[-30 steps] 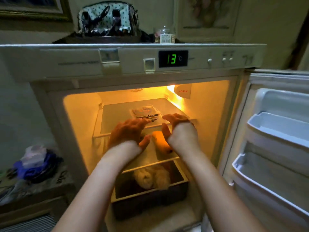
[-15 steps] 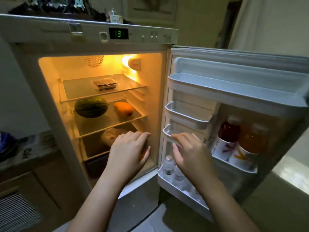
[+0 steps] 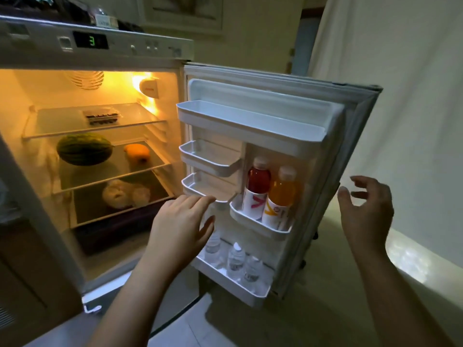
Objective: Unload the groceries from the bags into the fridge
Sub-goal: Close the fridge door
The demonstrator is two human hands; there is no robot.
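You face an open fridge (image 3: pixel 180 101), its interior lit orange. At far left, the top glass shelf (image 3: pixel 62 121) carries 1 clear punnet (image 3: pixel 102 116) of dark fruit. Below it, a striped watermelon (image 3: pixel 84 149) sits well apart from a yellow mango (image 3: pixel 137 152) on the middle shelf, and pale bagged produce (image 3: pixel 125 194) shows beneath in the crisper drawer (image 3: pixel 110 229).

Your left hand (image 3: pixel 179 229) is released, fingers spread, holding nothing, hovering in front of the lower small door bin (image 3: pixel 200 189).

The open door (image 3: pixel 345 171) holds 1 red drink bottle (image 3: pixel 258 189) touching 1 orange drink bottle (image 3: pixel 281 194) in a side bin, and 3 water bottles (image 3: pixel 235 260) in the bottom rack. Your right hand (image 3: pixel 367 211) is released too, fingers loosely curled, empty, just beyond the door's outer edge.

No grocery bags are in view, so unloading looks finished or paused. If you swing the door hard, the tall bottles could rock or topple in their shallow bin. Your left hand could be caught between door and cabinet. The round watermelon may roll.
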